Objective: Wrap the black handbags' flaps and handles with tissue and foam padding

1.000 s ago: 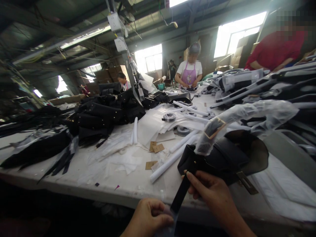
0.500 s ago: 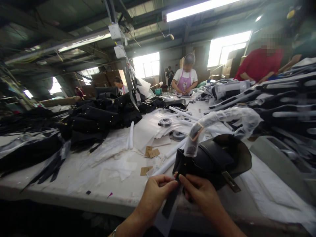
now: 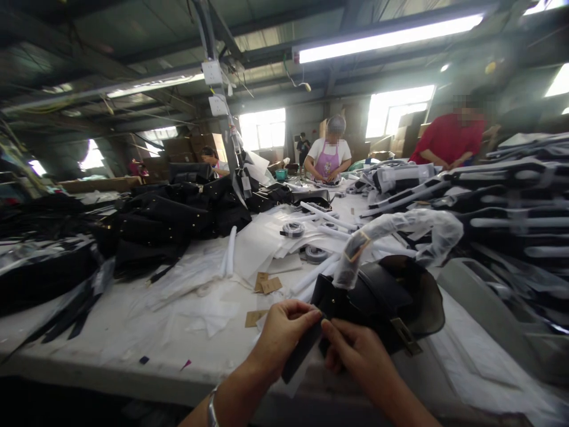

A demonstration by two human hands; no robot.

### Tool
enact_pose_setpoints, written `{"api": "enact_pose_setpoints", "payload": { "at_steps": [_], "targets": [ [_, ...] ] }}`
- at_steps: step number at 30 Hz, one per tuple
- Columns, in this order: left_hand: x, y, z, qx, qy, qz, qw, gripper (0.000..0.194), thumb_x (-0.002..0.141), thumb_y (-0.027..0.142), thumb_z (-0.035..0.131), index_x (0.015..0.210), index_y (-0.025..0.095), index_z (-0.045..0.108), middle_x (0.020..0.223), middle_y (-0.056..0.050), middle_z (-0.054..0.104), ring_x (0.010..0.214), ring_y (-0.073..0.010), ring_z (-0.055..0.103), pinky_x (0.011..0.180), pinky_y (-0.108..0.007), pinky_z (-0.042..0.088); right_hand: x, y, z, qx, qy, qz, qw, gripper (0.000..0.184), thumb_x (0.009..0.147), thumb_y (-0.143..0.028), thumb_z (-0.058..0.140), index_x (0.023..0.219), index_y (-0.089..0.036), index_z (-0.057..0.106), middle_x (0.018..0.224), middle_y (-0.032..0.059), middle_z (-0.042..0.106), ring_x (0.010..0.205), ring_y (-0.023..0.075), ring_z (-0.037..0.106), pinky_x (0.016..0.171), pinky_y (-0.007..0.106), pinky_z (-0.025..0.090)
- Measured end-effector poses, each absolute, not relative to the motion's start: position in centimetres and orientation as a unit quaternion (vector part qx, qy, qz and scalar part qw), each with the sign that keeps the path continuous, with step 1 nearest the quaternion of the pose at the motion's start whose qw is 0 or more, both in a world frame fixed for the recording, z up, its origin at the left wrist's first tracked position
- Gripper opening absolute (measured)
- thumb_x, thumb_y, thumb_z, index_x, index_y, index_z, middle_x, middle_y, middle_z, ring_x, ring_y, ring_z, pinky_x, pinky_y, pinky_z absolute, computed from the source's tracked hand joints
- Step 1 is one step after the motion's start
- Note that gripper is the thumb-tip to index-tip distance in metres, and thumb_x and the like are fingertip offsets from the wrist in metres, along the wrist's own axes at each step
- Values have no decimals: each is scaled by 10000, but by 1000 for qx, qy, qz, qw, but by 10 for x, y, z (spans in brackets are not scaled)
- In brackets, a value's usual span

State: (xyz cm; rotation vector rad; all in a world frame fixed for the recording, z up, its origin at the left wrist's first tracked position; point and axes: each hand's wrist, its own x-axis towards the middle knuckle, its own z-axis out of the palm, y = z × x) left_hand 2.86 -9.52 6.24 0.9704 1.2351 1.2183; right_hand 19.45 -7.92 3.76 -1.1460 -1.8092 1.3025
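A black handbag [image 3: 376, 290] lies on the table in front of me, its arched handle [image 3: 400, 222] wrapped in clear plastic. A metal clasp [image 3: 405, 335] hangs at its near side. At the bag's near left end, my left hand [image 3: 284, 329] pinches a flat dark strap [image 3: 303, 351] between thumb and fingertips. My right hand [image 3: 362, 351] is closed right beside it, thumb and forefinger on the same strap near the bag. Clear film seems to trail along the strap. The exact spot between the fingertips is hidden.
Brown card tags [image 3: 268, 284], white tubes [image 3: 229, 252] and coiled straps [image 3: 292, 229] lie beyond the bag. Black bag pieces [image 3: 164, 216] are heaped at left, wrapped straps [image 3: 511, 196] at right. A grey bin [image 3: 484, 296] stands right. Co-workers [image 3: 329, 155] work across the table.
My view has tilted up slightly and shifted to the right. The strap below my left hand now hangs turned, with less film showing. Both hands keep their pinch beside the bag.
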Motion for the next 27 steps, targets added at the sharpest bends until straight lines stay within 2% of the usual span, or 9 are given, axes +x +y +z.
{"api": "enact_pose_setpoints", "payload": {
  "at_steps": [5,10,15,19,22,27],
  "targets": [
    [27,-91,64,447,511,510,529,313,718,428,797,821,137,744,754,-18,724,707,-126,604,659,-222,431,192,-80,37,-424,-659,531,322,538,890,-668,516,886,-158,690,583,21,691,532,185,657,520,245,484],
    [28,-86,65,472,514,492,520,341,707,454,792,816,134,753,734,-29,723,698,-152,616,659,-246,444,187,-81,27,-450,-623,547,331,556,851,-697,554,689,-171,633,537,25,677,493,176,644,495,237,452],
    [19,-84,57,496,522,498,484,445,732,555,751,940,161,744,867,-37,745,847,-200,653,776,-280,475,182,-82,25,-464,-569,566,374,596,790,-752,578,619,-181,585,465,17,625,435,151,576,472,228,405],
    [12,-98,35,514,542,483,458,491,786,646,647,836,163,718,744,-12,692,752,-181,616,694,-269,457,181,-83,24,-487,-574,535,383,616,790,-749,575,535,-190,531,428,-5,547,428,123,494,479,234,355],
    [15,-110,20,492,579,482,437,486,741,659,680,822,182,733,775,-20,718,807,-212,638,747,-286,476,181,-81,22,-504,-598,498,375,631,801,-747,556,509,-190,512,430,-19,490,461,121,469,498,241,338],
    [22,-115,11,482,591,525,377,435,736,633,694,864,223,766,854,-21,756,883,-233,664,829,-291,489,180,-77,18,-515,-598,491,369,641,795,-771,537,593,-170,635,412,-47,406,430,109,399,476,244,301]
  ]
}}
